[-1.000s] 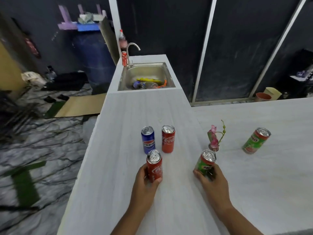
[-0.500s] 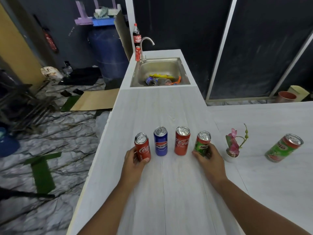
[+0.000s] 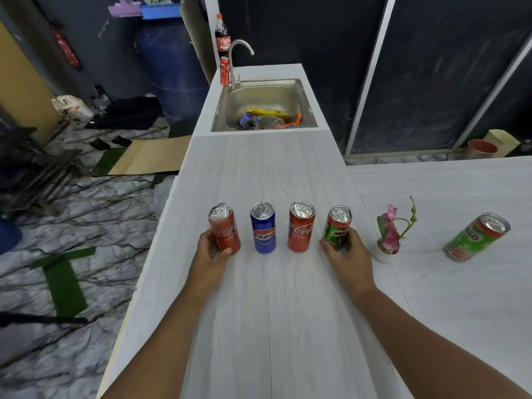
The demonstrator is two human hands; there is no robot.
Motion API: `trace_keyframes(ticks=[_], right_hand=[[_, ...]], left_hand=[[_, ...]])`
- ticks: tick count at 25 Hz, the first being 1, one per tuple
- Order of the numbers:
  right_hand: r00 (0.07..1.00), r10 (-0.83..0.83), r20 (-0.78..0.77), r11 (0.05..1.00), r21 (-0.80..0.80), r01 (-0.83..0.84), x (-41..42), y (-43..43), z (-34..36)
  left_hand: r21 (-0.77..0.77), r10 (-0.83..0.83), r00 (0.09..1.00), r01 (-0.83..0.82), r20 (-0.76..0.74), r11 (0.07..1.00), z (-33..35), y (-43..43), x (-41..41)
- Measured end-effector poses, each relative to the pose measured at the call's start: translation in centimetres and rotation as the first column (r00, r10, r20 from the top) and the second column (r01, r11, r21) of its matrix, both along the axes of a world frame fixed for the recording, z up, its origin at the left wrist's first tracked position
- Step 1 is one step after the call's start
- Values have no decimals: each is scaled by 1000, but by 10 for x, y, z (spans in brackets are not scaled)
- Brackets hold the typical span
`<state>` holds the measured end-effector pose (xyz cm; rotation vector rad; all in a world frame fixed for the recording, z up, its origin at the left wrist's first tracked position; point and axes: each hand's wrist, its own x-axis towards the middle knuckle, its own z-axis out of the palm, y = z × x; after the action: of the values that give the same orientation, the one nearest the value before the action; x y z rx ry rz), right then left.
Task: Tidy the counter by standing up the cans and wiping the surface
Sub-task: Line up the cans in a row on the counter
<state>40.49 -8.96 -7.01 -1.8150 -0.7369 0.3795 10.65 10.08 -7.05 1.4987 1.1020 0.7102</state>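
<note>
Several cans stand upright in a row on the pale wood-grain counter (image 3: 276,312). My left hand (image 3: 211,254) grips the leftmost red Coca-Cola can (image 3: 225,227), which leans slightly. Beside it stand a blue Pepsi can (image 3: 263,227) and a second red Coca-Cola can (image 3: 300,226), both untouched. My right hand (image 3: 347,256) holds the green Milo can (image 3: 338,226) at the row's right end. Another green Milo can (image 3: 475,237) stands alone far to the right.
A small pot with a pink flower (image 3: 388,234) sits just right of my right hand. The steel sink (image 3: 227,110) at the counter's far end holds bottles and wrappers, with a tap, a cola bottle (image 3: 223,36) and a red can (image 3: 225,71) behind it. The counter's left edge drops to the floor.
Both hands carried their cans away from me and set them at either end of the Pepsi and Coca-Cola pair, forming one row. My view has shifted closer.
</note>
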Motion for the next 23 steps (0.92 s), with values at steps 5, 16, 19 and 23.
trace_keyframes(ticks=[5, 16, 19, 23], right_hand=[[1000, 13, 17, 1000, -11, -13, 1, 0, -2], [999, 40, 11, 996, -77, -39, 3, 1, 0], [999, 38, -19, 994, -105, -40, -3, -9, 4], [997, -45, 58, 977, -205, 56, -22, -40, -3]], left_hand=[[8, 14, 1000, -14, 1, 1000, 0, -1, 3], [109, -18, 992, 31, -126, 994, 1, -10, 2], [209, 101, 972, -56, -211, 976, -1, -38, -6], [399, 170, 924, -21, -343, 917, -10, -92, -23]])
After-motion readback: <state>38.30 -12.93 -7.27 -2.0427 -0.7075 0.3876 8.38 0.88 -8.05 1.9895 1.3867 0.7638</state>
